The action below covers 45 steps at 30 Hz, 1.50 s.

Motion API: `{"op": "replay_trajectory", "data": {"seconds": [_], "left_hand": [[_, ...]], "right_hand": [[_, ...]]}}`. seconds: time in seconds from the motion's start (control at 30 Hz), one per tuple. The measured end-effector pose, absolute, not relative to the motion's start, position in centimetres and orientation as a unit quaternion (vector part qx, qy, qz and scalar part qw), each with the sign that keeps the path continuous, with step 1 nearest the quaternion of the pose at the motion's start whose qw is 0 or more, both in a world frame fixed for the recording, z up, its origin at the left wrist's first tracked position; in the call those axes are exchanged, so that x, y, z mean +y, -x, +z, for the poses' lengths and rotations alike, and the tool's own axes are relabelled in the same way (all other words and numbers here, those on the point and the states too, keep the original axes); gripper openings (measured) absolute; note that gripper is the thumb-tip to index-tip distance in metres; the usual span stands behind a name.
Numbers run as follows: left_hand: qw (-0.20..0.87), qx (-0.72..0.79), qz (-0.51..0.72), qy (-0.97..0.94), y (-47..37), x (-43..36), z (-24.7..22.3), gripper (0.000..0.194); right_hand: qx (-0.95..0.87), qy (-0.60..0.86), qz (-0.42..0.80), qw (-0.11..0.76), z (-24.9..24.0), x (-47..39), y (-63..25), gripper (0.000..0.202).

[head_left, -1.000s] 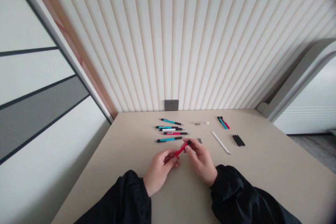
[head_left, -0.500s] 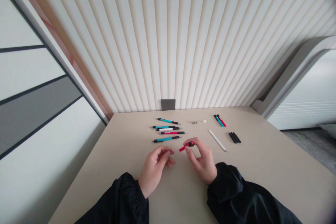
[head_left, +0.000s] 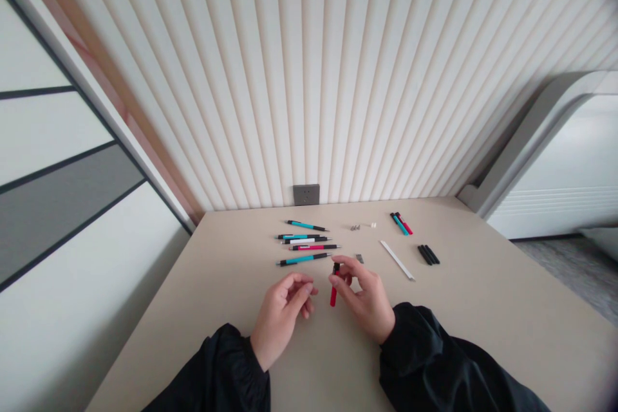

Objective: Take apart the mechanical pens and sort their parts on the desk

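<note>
Red pen barrel (head_left: 333,298) in the right hand (head_left: 365,299), near part of the worktop (head_left: 318,367).
Left hand (head_left: 277,318) beside the barrel, not touching; fingers curled, thumb close to index, cannot tell if they grip anything small. Right fingers pinch the barrel near its black upper end, red end down; inside hidden. Beyond: turquoise pen (head_left: 305,260), nearest in a group of five pens; grey pieces (head_left: 360,259) just past the right hand; white rods (head_left: 396,261); black grips (head_left: 429,254); farther, metal bits (head_left: 355,228), white bits (head_left: 373,225), turquoise barrel (head_left: 400,225) alongside another red one; wall socket (head_left: 306,194) last.
</note>
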<state>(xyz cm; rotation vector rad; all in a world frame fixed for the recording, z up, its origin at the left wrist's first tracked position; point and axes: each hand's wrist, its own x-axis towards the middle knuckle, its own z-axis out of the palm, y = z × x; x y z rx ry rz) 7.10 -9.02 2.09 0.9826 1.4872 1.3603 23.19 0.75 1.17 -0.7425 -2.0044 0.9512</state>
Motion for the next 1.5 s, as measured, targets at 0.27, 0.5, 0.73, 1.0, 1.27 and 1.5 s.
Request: {"op": "replay_trajectory", "data": {"seconds": [0.27,0.5,0.73,1.0,1.27,1.5], "left_hand": [[0.431,0.608,0.525,-0.412,-6.7,-8.7,2.1,0.025],[0.462,0.586,0.527,-0.406,-6.6,-8.8,1.9,0.028],[0.433,0.6,0.513,-0.435,-6.5,-8.5,1.6,0.028],[0.431,0.606,0.494,-0.451,-6.2,-8.3,0.8,0.026],[0.433,0.607,0.505,-0.435,-6.4,-8.5,1.5,0.029],[0.431,0.592,0.553,-0.397,-6.9,-8.6,2.3,0.035]], "right_hand": [[-0.821,0.282,0.318,0.382,2.2,1.2,-23.6,0.039],[-0.731,0.532,0.143,0.403,3.5,11.8,-30.6,0.034],[-0.739,0.628,0.121,0.211,2.4,20.3,-36.1,0.034],[-0.738,0.632,0.161,0.173,0.3,23.4,-34.5,0.031],[-0.741,0.622,0.167,0.19,0.4,23.4,-34.9,0.034],[-0.741,0.565,0.093,0.352,2.9,16.4,-32.3,0.033]]}}
